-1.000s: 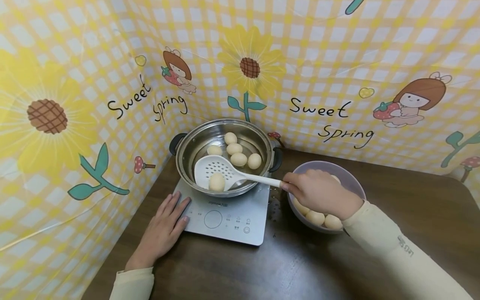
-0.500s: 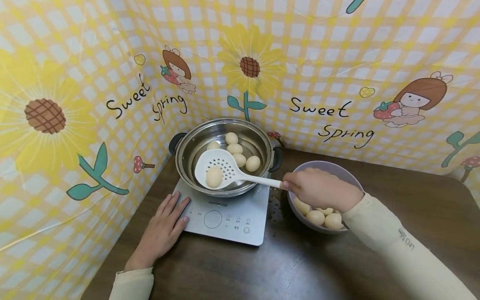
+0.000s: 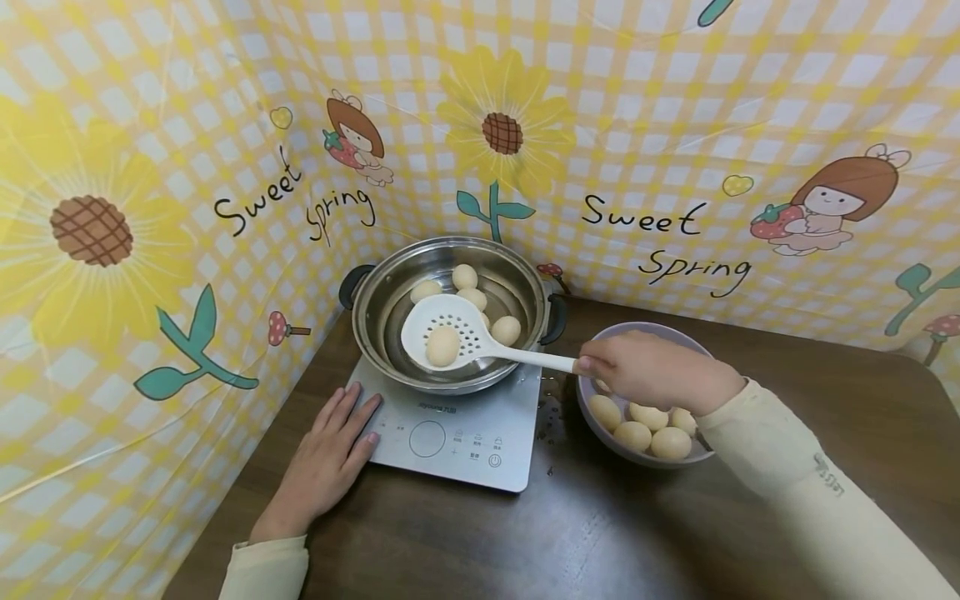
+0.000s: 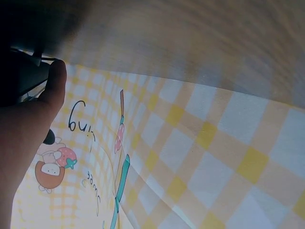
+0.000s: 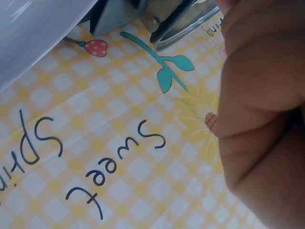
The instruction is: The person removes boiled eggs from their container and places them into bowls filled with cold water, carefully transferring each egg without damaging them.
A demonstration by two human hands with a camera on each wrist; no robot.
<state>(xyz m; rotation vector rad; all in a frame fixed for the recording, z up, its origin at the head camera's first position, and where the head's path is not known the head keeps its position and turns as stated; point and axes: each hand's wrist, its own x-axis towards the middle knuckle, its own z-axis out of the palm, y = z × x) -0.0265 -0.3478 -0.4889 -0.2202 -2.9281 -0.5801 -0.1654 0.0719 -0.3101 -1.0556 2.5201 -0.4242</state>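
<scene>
My right hand [image 3: 652,371] grips the handle of a white slotted spoon [image 3: 525,357], above a purple bowl [image 3: 592,421]. One pale egg [image 3: 443,345] lies in the spoon's perforated head, which is over the steel pot [image 3: 375,350]. Several more eggs [image 3: 465,277] sit in the pot, some partly covered by the spoon. The bowl holds several eggs [image 3: 671,443] too, with part of it hidden under my right hand. My left hand [image 3: 322,458] rests with straight fingers at the left edge of the induction cooker [image 3: 450,442]. In the right wrist view my curled fingers [image 5: 267,95] fill the right side.
The pot stands on the cooker, its black side handles [image 3: 555,319] sticking out left and right. Water drops [image 3: 550,408] dot the dark wooden table [image 3: 600,533] between cooker and bowl. A yellow checked sheet [image 3: 637,108] encloses the table's back and left.
The spoon with its egg has risen a little and shifted slightly right, along with my right hand. More of the bowl's eggs show. My left hand has stayed in place.
</scene>
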